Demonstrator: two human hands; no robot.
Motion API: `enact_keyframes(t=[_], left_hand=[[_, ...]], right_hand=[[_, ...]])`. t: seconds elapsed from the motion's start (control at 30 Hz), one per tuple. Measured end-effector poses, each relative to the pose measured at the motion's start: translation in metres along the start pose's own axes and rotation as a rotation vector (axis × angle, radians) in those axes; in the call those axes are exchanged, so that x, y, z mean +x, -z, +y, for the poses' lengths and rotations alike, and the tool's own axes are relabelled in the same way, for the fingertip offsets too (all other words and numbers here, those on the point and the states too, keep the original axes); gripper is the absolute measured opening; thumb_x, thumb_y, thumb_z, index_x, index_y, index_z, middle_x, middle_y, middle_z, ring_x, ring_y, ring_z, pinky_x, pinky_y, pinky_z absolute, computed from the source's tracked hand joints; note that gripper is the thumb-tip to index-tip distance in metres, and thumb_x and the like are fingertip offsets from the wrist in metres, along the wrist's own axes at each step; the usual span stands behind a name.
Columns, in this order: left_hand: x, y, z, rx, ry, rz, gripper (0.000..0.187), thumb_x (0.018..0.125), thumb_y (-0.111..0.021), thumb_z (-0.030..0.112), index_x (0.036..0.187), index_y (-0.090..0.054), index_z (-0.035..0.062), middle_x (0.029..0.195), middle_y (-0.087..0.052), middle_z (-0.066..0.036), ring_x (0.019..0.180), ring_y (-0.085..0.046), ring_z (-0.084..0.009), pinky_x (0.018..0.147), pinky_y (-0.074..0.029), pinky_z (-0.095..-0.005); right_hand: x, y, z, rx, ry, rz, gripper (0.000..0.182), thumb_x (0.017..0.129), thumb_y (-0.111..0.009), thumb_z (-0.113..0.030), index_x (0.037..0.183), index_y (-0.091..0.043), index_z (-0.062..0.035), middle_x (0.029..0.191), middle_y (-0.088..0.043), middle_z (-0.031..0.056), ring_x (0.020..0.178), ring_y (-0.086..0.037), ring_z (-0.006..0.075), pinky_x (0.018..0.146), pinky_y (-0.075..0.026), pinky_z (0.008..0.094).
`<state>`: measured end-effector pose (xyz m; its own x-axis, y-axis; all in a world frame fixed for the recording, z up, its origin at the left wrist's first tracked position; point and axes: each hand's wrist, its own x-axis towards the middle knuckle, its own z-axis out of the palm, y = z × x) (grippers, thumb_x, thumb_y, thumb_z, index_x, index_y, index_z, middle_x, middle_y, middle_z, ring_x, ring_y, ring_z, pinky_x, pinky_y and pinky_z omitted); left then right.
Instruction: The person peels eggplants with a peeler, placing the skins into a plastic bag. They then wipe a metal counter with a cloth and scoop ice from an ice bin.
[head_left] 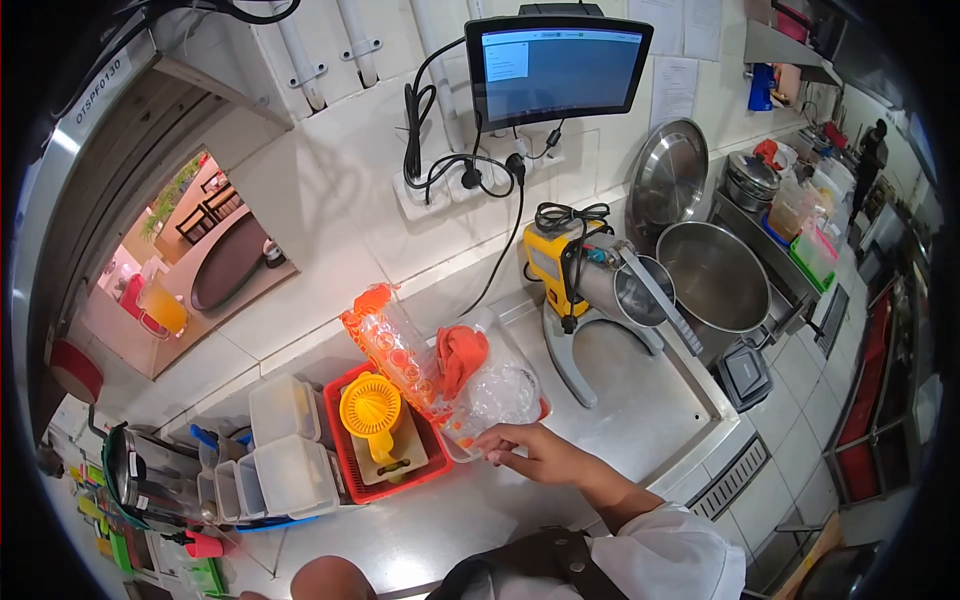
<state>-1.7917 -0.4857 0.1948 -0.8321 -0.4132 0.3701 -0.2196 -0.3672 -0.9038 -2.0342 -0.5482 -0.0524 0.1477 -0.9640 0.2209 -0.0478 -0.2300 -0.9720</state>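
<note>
My right hand (535, 453) reaches in from the lower right, its fingers loosely curled and a gap between thumb and forefinger. The fingertips are right at the near rim of a clear plastic tray (520, 362). In that tray lie a crumpled orange cloth (461, 358) and some clear plastic film (503, 394). An orange-printed plastic packet (385, 335) leans across its left side. Left of the tray, a red basket (436, 470) holds a yellow citrus juicer (371, 405) on a cream-coloured block. My left hand is outside the picture; only bare skin shows at the bottom edge.
Lidded plastic containers (294, 474) stand left of the basket. A yellow machine with a metal cup (553, 265) stands on the steel counter (640, 385), beside a large pot (712, 272) and a leaning lid (672, 170). A screen (560, 75) and cables hang above.
</note>
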Motion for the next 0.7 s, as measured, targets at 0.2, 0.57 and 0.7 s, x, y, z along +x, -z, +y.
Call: enact_keyframes(t=[0.2, 0.57, 0.7], left_hand=[[-0.006, -0.007, 0.006, -0.261, 0.120, 0.011, 0.040, 0.090, -0.042, 0.047, 0.091, -0.058, 0.0109, 0.073, -0.053, -0.001, 0.068, -0.050, -0.0114, 0.062, -0.040, -0.0304], [-0.066, -0.001, 0.004, -1.278, 0.566, 0.163, 0.034, 0.089, -0.044, 0.043, 0.090, -0.058, 0.0129, 0.076, -0.053, 0.000, 0.074, -0.051, -0.0122, 0.072, -0.039, -0.0338], [-0.084, 0.006, 0.007, -1.472, 0.665, 0.195, 0.031, 0.088, -0.045, 0.042, 0.090, -0.058, 0.0136, 0.077, -0.054, 0.000, 0.077, -0.051, -0.0125, 0.075, -0.038, -0.0351]], right_hand=[[0.002, -0.003, -0.001, -0.032, 0.033, -0.002, 0.022, 0.087, -0.050, -0.002, 0.109, -0.053, -0.0011, 0.090, -0.061, 0.0109, 0.083, -0.059, 0.0191, 0.074, -0.045, 0.0301], [-0.030, -0.026, -0.026, -0.060, 0.070, -0.023, 0.022, 0.087, -0.053, -0.003, 0.109, -0.055, 0.0000, 0.087, -0.062, 0.0078, 0.079, -0.059, 0.0131, 0.073, -0.046, 0.0261], [-0.046, -0.048, -0.020, 0.097, -0.034, -0.032, 0.019, 0.087, -0.052, -0.004, 0.106, -0.056, 0.0010, 0.087, -0.062, 0.0084, 0.077, -0.059, 0.0130, 0.071, -0.048, 0.0261]])
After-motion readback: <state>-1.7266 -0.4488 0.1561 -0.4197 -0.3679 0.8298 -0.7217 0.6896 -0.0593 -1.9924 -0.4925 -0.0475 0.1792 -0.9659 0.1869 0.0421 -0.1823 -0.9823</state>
